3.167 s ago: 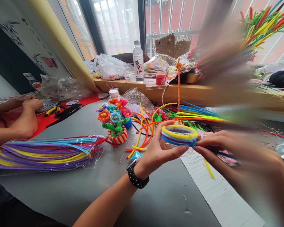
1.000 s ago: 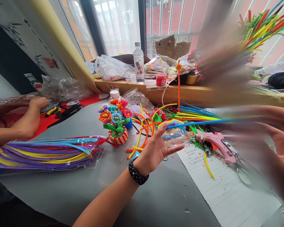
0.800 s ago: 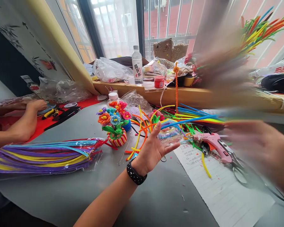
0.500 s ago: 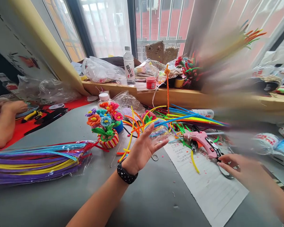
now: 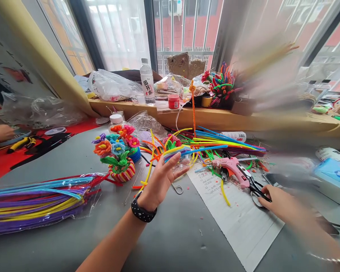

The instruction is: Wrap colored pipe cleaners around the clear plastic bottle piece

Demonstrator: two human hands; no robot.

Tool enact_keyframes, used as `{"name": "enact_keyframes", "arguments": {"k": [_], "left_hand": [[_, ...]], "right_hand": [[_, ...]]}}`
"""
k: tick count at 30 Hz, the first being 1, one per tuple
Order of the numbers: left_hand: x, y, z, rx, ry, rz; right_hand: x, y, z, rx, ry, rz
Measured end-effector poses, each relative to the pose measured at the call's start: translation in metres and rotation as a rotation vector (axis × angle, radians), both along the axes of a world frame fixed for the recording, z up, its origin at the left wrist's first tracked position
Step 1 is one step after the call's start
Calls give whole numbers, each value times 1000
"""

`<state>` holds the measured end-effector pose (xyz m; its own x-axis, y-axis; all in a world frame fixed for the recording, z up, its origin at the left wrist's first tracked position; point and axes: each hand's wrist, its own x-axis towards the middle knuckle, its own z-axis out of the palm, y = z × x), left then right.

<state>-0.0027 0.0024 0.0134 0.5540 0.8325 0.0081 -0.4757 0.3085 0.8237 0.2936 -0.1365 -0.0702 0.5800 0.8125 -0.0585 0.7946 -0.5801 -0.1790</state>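
My left hand (image 5: 160,183), a black dotted band on its wrist, is raised over the grey table with fingers spread and nothing held. Just beyond it lie loose pipe cleaners in yellow, orange and blue. My right hand (image 5: 277,202) has its thumb and fingers closed on the black handles of the scissors (image 5: 256,190), at the edge of the written paper (image 5: 232,219). Beside the scissors lies a pink glue gun (image 5: 235,168). Left of my left hand stands a small striped pot (image 5: 123,170) of pipe-cleaner flowers (image 5: 117,143).
A bagged bundle of pipe cleaners (image 5: 39,200) lies at the left. Another person's hand (image 5: 0,134) is at the far left, near yellow-black pliers (image 5: 19,143). A water bottle (image 5: 147,83) stands on the sill. At the right are a blue pack (image 5: 330,173) and a phone.
My right hand has closed on the scissors handles. The view has shifted slightly, so most things appear further left. My left hand stays raised and spread.
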Motion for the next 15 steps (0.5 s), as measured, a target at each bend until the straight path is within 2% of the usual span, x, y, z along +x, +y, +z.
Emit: {"name": "enact_keyframes", "arguments": {"k": [4, 9, 15], "left_hand": [[0, 0, 3, -24, 10, 16], [0, 0, 3, -40, 16, 14], [1, 0, -1, -8, 33, 10]], "right_hand": [[6, 3, 12, -76, 108, 17], [15, -5, 30, -91, 155, 17], [13, -9, 21, -11, 128, 94]]}}
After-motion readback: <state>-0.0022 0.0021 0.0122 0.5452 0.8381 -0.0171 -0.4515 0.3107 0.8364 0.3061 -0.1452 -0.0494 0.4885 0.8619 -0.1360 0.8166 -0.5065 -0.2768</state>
